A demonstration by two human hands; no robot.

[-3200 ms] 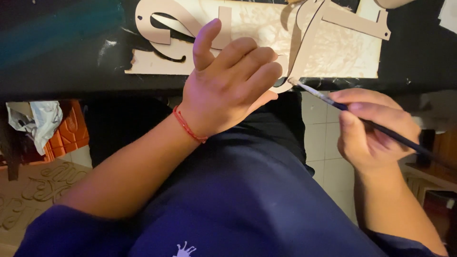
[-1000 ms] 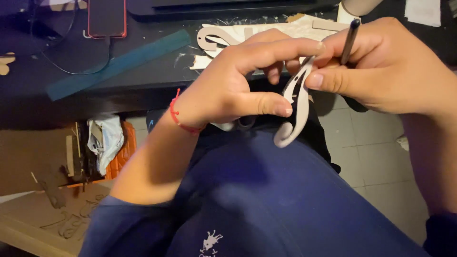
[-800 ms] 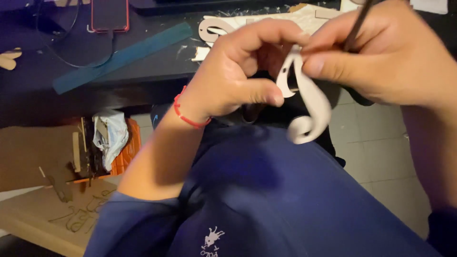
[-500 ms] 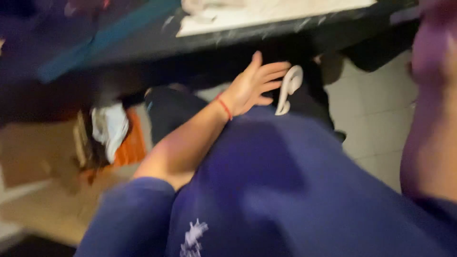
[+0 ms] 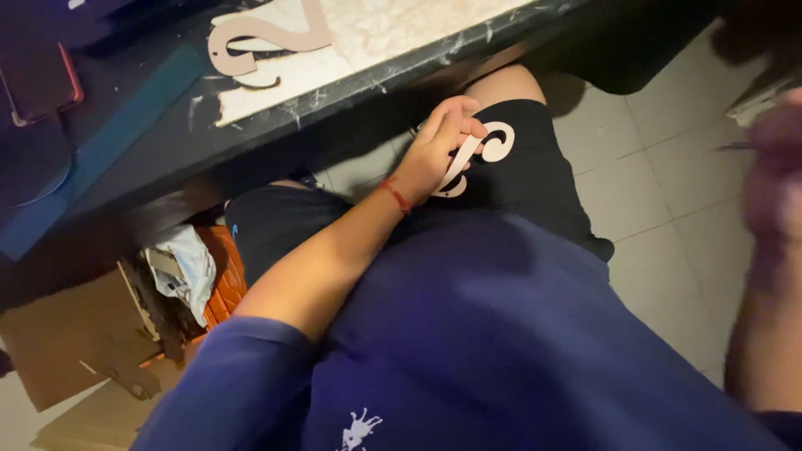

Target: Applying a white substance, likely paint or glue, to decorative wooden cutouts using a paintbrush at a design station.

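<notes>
My left hand rests on my lap over black shorts and holds a pale curly cut-out piece shaped like an S-scroll. A red thread bracelet circles that wrist. My right hand is raised at the right edge, blurred, with a thin dark tool sticking out of its fingers to the left. On the dark table above lies a pale sheet with another curved cut-out on it.
A teal ruler and a red-edged phone lie on the table's left part. Under the table stand an orange basket with white cloth and cardboard pieces. Tiled floor shows at right.
The curly piece came off the sheet and both hands held it up close. My left hand then lowered it to my lap, and my right hand with the tool swung away to the right.
</notes>
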